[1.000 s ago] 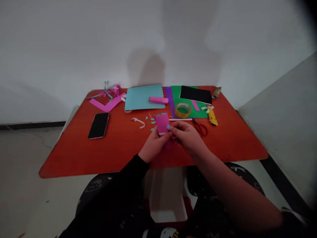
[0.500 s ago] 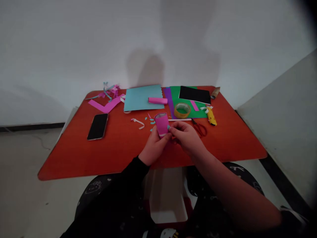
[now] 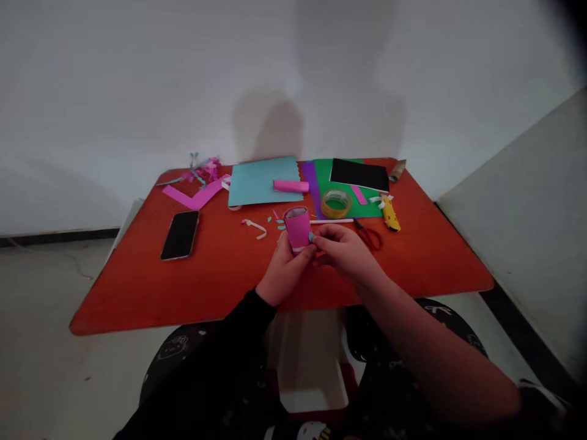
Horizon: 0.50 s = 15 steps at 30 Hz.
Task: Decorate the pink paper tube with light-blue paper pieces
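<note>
Pink paper tube [image 3: 298, 229] held upright in your left hand [image 3: 285, 275], yeah?

Yep, your left fingers [image 3: 293, 260] curl round its lower end, just above the red tabletop [image 3: 119, 293]. Your right hand [image 3: 342, 253] pinches a tiny blue paper bit [image 3: 311, 236] against its side, fingertips close together.

What's just past your hands?

Red scissors [image 3: 369, 239] right beside your right hand, then a white stick [image 3: 331, 221] and a tape roll [image 3: 336, 204] on green paper [image 3: 348, 208].

Further back?

Black phone [image 3: 180, 235] off to your left, a pink roll [image 3: 288, 186] on teal card [image 3: 257, 183], and a yellow utility knife [image 3: 390, 215] to your right.
</note>
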### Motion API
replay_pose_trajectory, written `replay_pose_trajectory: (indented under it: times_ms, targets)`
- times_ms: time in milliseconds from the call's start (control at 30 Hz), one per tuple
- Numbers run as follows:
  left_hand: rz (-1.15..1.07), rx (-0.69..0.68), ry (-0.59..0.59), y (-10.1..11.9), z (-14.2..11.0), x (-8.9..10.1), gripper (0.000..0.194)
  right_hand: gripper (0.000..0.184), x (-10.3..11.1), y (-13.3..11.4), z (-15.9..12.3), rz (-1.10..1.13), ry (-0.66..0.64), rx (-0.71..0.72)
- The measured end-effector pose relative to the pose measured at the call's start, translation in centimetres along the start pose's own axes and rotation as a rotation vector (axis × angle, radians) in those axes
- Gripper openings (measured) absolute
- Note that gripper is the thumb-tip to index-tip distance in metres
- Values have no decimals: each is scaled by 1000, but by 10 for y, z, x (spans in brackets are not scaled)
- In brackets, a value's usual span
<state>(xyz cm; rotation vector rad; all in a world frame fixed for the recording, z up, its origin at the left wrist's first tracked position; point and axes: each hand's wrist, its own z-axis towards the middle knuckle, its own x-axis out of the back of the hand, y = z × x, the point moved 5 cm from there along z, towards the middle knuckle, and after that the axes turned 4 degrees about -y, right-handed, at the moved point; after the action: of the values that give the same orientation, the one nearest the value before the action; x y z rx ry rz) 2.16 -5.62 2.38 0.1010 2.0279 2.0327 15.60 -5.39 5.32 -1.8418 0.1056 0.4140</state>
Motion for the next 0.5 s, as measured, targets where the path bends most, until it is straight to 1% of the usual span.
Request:
replay_pose_trajectory:
  times_ms: [133, 267, 500]
  targets:
    - [48, -25, 5, -2, 0, 2, 44, 39, 0, -2, 0, -4, 2, -16]
    - [47, -39, 8, -1, 0, 3, 42, 37, -1, -3, 0, 8, -10, -21]
    - [108, -107, -7, 0, -2, 3, 38, 34, -2, -3, -1, 41, -14, -23]
